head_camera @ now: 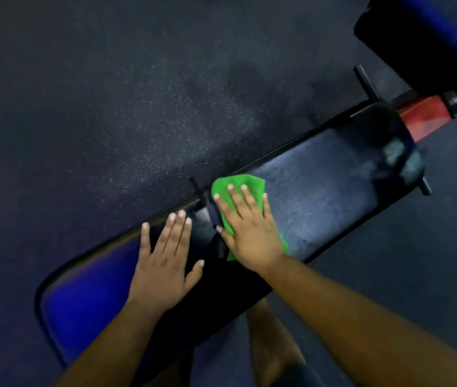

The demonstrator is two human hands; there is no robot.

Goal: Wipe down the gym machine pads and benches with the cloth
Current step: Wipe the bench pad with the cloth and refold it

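A long black padded bench runs diagonally from lower left to upper right, in two pads: a near pad (87, 297) with a blue sheen and a far pad (327, 180). My right hand (246, 227) lies flat with spread fingers on a bright green cloth (235, 182), pressing it onto the far pad close to the gap between the pads. My left hand (163, 263) rests flat and empty on the near pad, fingers apart, just left of the gap.
Dark speckled rubber floor (138, 93) surrounds the bench. A red frame part (422, 118) and black crossbars sit at the bench's far end. Another dark padded machine (428, 37) stands at the top right. A person's bare leg (274, 342) shows below the bench.
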